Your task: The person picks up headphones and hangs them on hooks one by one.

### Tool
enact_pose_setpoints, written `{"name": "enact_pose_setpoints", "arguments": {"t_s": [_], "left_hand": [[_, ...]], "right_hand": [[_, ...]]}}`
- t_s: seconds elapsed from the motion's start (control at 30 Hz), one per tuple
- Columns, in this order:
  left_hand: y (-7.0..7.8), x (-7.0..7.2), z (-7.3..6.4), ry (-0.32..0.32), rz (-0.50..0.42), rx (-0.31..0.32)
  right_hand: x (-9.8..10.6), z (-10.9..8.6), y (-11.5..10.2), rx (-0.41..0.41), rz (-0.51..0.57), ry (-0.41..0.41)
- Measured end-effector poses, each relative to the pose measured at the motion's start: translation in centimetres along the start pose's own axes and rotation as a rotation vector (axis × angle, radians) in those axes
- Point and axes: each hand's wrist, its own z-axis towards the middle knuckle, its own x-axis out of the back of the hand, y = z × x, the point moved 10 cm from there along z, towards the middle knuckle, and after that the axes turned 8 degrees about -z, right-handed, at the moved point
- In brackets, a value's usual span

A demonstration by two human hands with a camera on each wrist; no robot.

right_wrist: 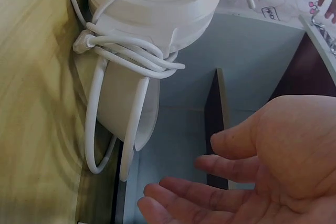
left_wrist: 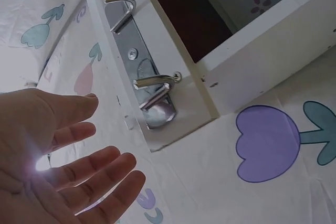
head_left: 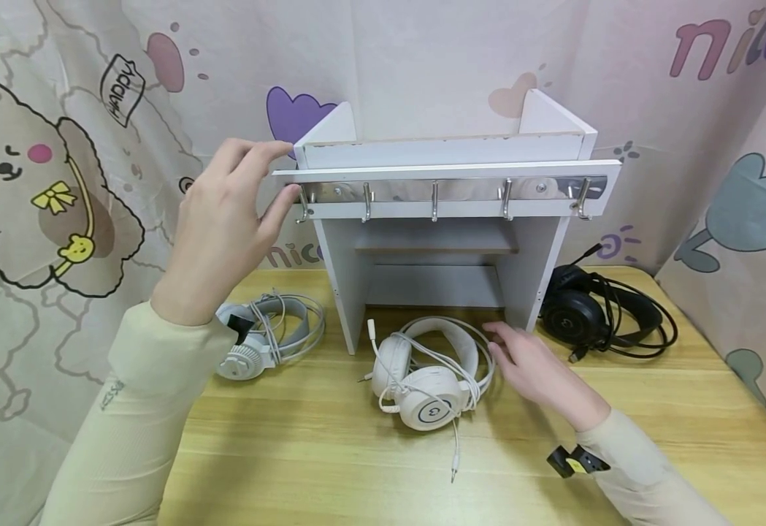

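A white headset (head_left: 431,380) with its cable wound around it lies on the table in front of a white shelf (head_left: 438,153). Beside its headband is my right hand (head_left: 543,369), fingers loosely bent and holding nothing; the right wrist view shows a gap between fingers and headset. My left hand (head_left: 221,219) is raised at the left end of a metal hook rail (head_left: 435,191) fixed across the shelf's front. In the left wrist view that hand (left_wrist: 68,161) is apart from the hooks (left_wrist: 152,90), with nothing between thumb and fingers.
To the left of the shelf lies a white-and-grey headset (head_left: 267,340). A black headset (head_left: 593,314) with a coiled cable sits at its right. A printed cloth (head_left: 422,58) hangs behind the wooden table (head_left: 330,453). The white headset's plug (head_left: 454,467) points toward me.
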Motion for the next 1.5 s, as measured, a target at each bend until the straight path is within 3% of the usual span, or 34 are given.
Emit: {"name": "enact_pose_setpoints", "arguments": {"t_s": [0.27, 0.73, 1.1, 1.5], "left_hand": [[1.0, -0.4, 1.1, -0.025, 0.005, -0.038], [0.6, -2.1, 2.7, -0.073, 0.003, -0.088], [0.6, -3.3, 3.2, -0.123, 0.02, -0.095], [1.6, -4.1, 3.7, -0.137, 0.012, -0.162]], "right_hand": [[-0.5, 1.4, 0.3, -0.003, 0.006, -0.025], [-3.0, 3.7, 1.6, -0.093, -0.067, -0.152], [-4.6, 5.2, 2.3, -0.117, -0.068, -0.199], [-6.0, 6.0, 2.9, -0.113, -0.074, -0.266]]}}
